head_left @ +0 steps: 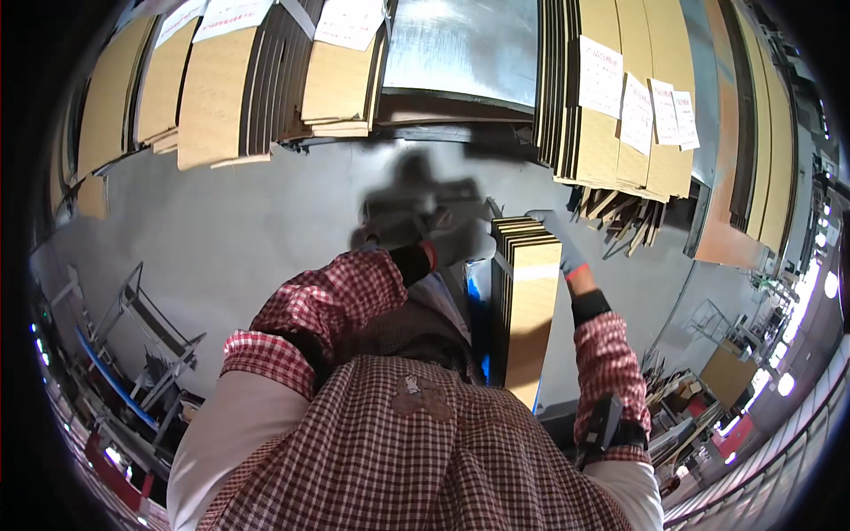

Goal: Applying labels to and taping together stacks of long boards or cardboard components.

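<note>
A stack of long tan boards [534,305] with dark edges stands upright in front of me, slightly right of the middle. A pale strap [503,263] runs across its left side. My right hand [554,234], in a grey glove, is bent over the stack's top right corner, its fingers on the upper edge. Just left of the stack's top is my left hand [462,242], also in a grey glove. It is blurred, and its fingers are too unclear to show whether they hold anything. Something blue [479,296] shows beside the stack, close to my body.
Strapped stacks of tan boards with paper labels [602,75] stand beyond on the right, others [217,97] on the left. Between them is a shiny metal surface [462,49]. Thin strips [624,217] jut out below the right stacks. A metal frame [150,314] stands at left.
</note>
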`<state>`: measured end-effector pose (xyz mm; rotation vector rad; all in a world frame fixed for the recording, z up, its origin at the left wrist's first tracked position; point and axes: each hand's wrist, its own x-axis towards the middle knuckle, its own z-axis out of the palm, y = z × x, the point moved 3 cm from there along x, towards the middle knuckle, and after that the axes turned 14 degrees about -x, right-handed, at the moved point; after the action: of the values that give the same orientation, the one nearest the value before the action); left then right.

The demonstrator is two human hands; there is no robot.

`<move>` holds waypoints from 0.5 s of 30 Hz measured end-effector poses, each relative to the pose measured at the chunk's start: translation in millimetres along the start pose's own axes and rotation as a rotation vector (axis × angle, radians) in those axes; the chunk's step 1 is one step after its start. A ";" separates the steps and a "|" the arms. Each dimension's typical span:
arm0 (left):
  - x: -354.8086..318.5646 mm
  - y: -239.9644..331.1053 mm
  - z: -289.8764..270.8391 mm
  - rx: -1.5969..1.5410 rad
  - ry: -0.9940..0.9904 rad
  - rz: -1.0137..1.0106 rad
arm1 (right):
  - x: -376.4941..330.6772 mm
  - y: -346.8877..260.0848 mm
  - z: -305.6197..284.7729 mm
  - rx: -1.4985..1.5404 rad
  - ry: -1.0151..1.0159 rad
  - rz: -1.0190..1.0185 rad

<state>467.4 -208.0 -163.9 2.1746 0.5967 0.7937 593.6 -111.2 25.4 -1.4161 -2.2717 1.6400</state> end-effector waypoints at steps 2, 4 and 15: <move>-22.9 -4.7 -21.0 -1.372 0.214 -0.389 | -16.0 -33.9 -18.1 -0.179 0.303 0.533; -8.6 20.2 -60.9 -1.074 0.174 -0.541 | -50.4 -85.2 -20.2 0.032 0.784 0.498; 72.1 173.4 -191.8 -0.377 0.121 -0.055 | -72.4 -126.3 61.0 -0.803 0.824 0.273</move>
<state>413.9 -179.9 97.7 1.7700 0.5175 0.9313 525.5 -210.6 127.3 -2.0513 -2.2613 -0.0467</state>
